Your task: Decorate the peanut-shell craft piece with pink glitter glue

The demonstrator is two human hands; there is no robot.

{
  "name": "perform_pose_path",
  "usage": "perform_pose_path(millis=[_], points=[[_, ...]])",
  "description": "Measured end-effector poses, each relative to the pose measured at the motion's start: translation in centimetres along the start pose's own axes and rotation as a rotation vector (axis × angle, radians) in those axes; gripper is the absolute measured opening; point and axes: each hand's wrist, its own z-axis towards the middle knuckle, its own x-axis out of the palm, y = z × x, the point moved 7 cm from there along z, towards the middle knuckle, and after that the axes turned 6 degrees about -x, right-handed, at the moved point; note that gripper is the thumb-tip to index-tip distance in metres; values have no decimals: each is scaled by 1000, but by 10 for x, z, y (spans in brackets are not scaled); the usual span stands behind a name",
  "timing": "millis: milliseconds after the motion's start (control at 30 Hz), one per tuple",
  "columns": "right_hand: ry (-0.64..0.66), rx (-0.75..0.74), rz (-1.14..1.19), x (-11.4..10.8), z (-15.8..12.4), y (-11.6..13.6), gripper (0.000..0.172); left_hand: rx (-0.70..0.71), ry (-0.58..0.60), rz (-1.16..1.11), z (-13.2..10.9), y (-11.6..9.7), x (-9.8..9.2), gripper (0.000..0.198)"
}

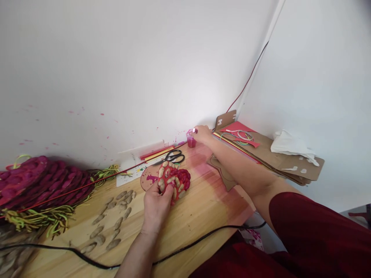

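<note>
My left hand (159, 202) grips a round red piece (174, 181) with peanuts stuck on it. Its right part is coated in wet magenta paint, while the peanuts at the left are still bare tan. My right hand (203, 135) reaches to a small clear cup (191, 140) of magenta paint by the wall. Its fingers are closed at the cup's mouth around a small pale, pink-stained thing, too small to name. Beneath the held piece lies a paint-smeared cardboard disc (147, 178). Black-handled scissors (175, 155) rest just behind it.
Loose peanuts (118, 222) lie on the wooden table (185, 227). Magenta-painted pieces with yellow-green yarn (43, 218) are stacked at left. A black cable (199, 241) crosses the front. Cardboard sheets (266, 154), coloured cords (242, 135) and a white cloth (290, 144) occupy the right.
</note>
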Motion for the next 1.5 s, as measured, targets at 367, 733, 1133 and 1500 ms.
perform_pose_path(millis=[367, 733, 1133, 1500], points=[[-75, -28, 25, -30, -2, 3, 31, -5, 36, -105, 0, -5, 0, 27], [-162, 0, 167, -37, -15, -7, 24, -41, 77, -294, 6, 10, 5, 29], [-186, -558, 881, -74, -149, 73, 14, 136, 13, -31, -2, -9, -1, 21], [-278, -680, 715, -78, -181, 100, 7, 257, -19, 64, -8, -22, -2, 22]])
